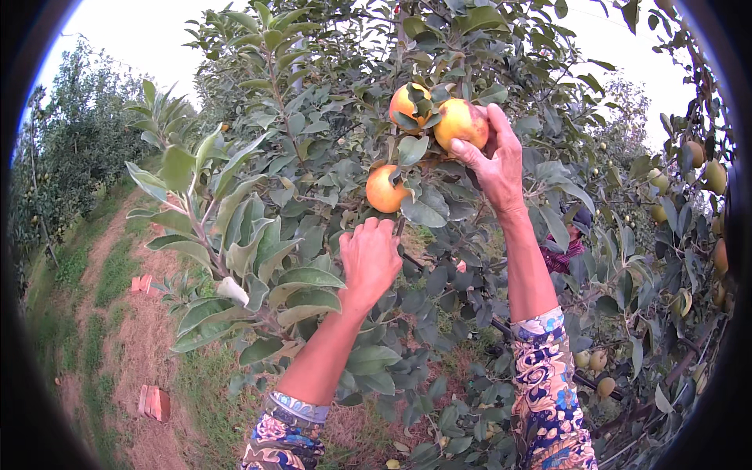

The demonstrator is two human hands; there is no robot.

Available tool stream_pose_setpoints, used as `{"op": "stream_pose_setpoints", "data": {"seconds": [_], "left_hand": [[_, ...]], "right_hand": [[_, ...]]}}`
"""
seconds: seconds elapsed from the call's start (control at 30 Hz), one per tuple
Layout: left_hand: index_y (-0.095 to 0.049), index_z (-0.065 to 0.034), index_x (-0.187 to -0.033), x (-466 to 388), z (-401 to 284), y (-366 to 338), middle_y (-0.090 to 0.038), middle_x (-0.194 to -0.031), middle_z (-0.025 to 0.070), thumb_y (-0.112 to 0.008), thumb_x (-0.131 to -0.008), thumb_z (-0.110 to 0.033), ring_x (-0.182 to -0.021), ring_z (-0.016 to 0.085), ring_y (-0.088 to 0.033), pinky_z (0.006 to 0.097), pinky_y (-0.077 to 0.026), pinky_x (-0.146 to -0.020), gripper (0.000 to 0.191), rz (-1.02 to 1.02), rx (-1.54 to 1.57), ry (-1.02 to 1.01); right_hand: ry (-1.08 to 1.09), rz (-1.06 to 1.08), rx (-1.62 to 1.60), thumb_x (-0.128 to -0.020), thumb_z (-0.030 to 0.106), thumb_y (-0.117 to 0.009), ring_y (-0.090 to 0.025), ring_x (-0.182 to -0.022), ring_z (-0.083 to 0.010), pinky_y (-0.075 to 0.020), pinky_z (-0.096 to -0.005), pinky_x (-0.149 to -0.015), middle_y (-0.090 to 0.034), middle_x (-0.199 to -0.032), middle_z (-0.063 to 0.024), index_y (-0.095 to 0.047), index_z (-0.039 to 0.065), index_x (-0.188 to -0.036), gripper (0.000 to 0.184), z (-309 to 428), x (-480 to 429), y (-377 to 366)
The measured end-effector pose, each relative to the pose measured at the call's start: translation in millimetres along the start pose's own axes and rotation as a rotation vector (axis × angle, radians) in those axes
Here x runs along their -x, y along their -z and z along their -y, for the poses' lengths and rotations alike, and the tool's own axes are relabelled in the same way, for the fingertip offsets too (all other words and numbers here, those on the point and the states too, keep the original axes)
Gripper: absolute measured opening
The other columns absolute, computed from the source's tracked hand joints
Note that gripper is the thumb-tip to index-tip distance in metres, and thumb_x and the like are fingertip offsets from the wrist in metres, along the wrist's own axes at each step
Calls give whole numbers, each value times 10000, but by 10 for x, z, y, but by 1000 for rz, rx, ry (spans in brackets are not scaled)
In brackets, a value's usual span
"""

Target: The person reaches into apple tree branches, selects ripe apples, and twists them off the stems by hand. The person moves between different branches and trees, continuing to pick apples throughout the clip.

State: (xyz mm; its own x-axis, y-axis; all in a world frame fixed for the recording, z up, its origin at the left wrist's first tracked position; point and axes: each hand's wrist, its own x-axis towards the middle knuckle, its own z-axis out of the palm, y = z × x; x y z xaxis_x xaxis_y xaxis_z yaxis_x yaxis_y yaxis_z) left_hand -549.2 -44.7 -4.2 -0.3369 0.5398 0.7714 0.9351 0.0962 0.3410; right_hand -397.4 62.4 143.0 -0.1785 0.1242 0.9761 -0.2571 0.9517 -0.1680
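Observation:
My right hand point(500, 161) is raised among the branches, thumb and fingers around a yellow-orange apple point(462, 125) with a dark red-brown patch. Touching or nearly touching it on the left is a second apple point(405, 107), partly covered by curled leaves. Lower down, a third orange apple point(386, 189) hangs beside grey-green leaves point(427, 207). Just beneath that fruit is my left hand point(371, 258), its back towards me and its fingers bent. The left fingertips are hidden, so whether they hold anything is unclear.
A leafy shoot point(220, 252) juts out at the left, close to my left forearm. Reddish crates point(154, 403) stand on the grassy ground strip point(132, 346). Behind the foliage at right is a person in a striped top point(561, 254). More fruit point(715, 177) hangs at far right.

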Motion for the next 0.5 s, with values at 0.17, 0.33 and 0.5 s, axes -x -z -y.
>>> {"op": "stream_pose_setpoints", "data": {"seconds": [0.17,0.33,0.5], "left_hand": [[-718,-85,-933,-24,87,-11,-637,-967,86,-727,-817,-136,-943,283,-630,448,-432,-802,127,-109,37,-6],[-728,-91,-912,-28,82,15,-622,-945,75,-738,-807,-145,-940,277,-615,439,-433,-798,119,-104,5,-12],[-723,-90,-964,23,142,71,-603,-975,78,-767,-788,-148,-985,276,-599,433,-435,-818,191,-111,37,-38]], "right_hand": [[-245,57,-709,-945,307,-654,-678,-989,-199,-590,-348,-784,-668,-1143,-112,-570,-18,-1252,455,-141,-84,44],[-433,170,-1125,-1026,406,-475,-680,-845,-306,-572,-385,-585,-661,-1060,-226,-559,-45,-1265,518,-251,-330,193],[-531,23,-1329,-1032,472,-425,-594,-702,-308,-498,-361,-547,-625,-979,-258,-550,-34,-1274,574,-141,-87,284]]}}
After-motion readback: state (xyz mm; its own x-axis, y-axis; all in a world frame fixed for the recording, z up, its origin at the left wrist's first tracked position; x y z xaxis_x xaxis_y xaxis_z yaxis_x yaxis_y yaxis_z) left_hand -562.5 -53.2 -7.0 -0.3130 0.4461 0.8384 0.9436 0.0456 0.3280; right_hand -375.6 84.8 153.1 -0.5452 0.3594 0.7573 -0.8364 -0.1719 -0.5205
